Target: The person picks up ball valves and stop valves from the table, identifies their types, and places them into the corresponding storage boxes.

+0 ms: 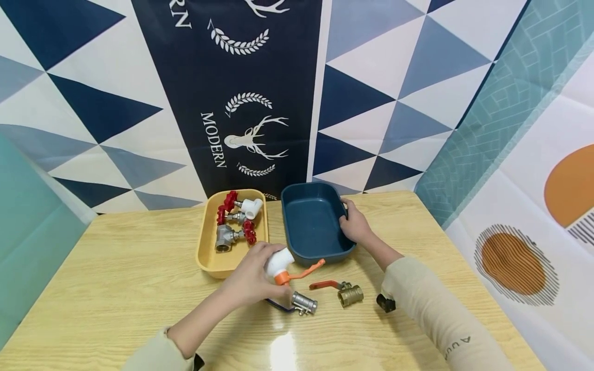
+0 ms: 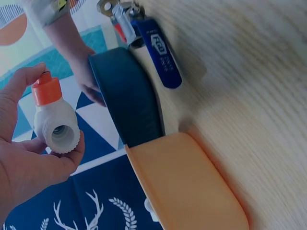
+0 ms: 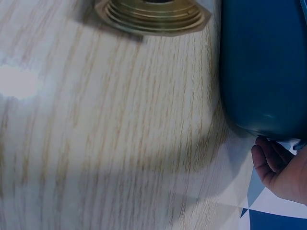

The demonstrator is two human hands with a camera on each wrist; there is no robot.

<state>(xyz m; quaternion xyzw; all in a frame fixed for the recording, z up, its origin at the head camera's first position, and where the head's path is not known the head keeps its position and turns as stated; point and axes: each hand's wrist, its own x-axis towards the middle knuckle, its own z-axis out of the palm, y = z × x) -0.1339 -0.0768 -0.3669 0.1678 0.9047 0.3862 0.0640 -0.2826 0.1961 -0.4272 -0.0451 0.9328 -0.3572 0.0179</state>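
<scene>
One white valve (image 1: 278,262): up above the desk (image 1: 116,288), in the left hand (image 1: 252,275), near the front of the blue bin (image 1: 313,221).
Orange handle (image 1: 307,270): part of the white valve, sticking out to the right.
Round hole (image 2: 63,138): in the end of the white valve, facing the left wrist camera.
Grip of the left hand: pinching the white valve, with one tip on the orange top and more fingers round the white part.
Grip of the right hand (image 1: 356,222): seems to hold the right side of the blue bin, though some of its fingers are hidden.
Silver valve (image 1: 306,303): on the desk, just below the left hand, with a blue handle (image 2: 159,53).
Brass valve (image 1: 351,296): on the desk, to the right of the silver valve, its red handle (image 1: 325,284) pointing left.
Yellow bin (image 1: 207,242): just to the left of the blue bin, with three valves inside that have red wheels (image 1: 249,232). One of them is white, and two are silver.
Wall cloth (image 1: 362,98): behind the bins, with triangles, a deer head (image 1: 241,140) and the word MODERN.
</scene>
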